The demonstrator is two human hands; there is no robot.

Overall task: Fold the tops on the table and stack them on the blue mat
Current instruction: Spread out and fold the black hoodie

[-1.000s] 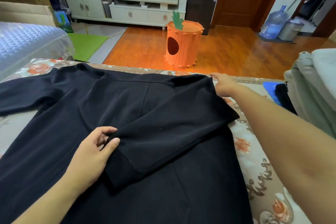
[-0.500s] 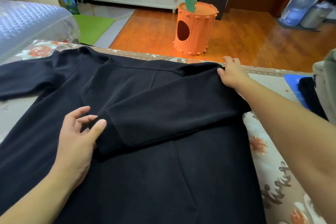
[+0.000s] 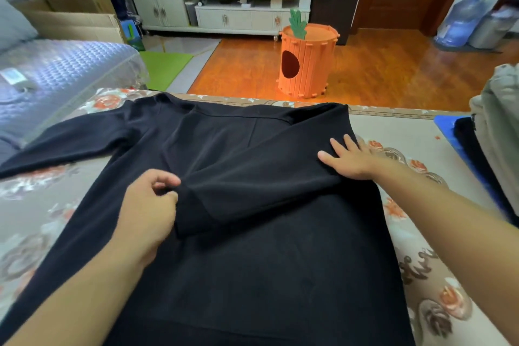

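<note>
While the black top [image 3: 252,261] lies spread flat across the flower-patterned worktop [image 3: 407,132], its right sleeve is folded over its chest. The left hand [image 3: 146,205] pinches that sleeve's cuff between curled fingers, and the right hand [image 3: 348,159] presses flat, fingers straight, on the top's folded shoulder. Right of the top, the blue mat [image 3: 446,128] carries dark folded clothing.

We see a plain black top [image 3: 252,275] on a beige cloth [image 3: 421,275] patterned with orange and brown flowers. At the right edge lies a blue mat [image 3: 446,128] bearing a black garment [image 3: 469,143]. Beyond stand an orange bin [image 3: 307,62] with a green leaf, a green rug [image 3: 164,67] and a white cabinet [image 3: 219,8].
</note>
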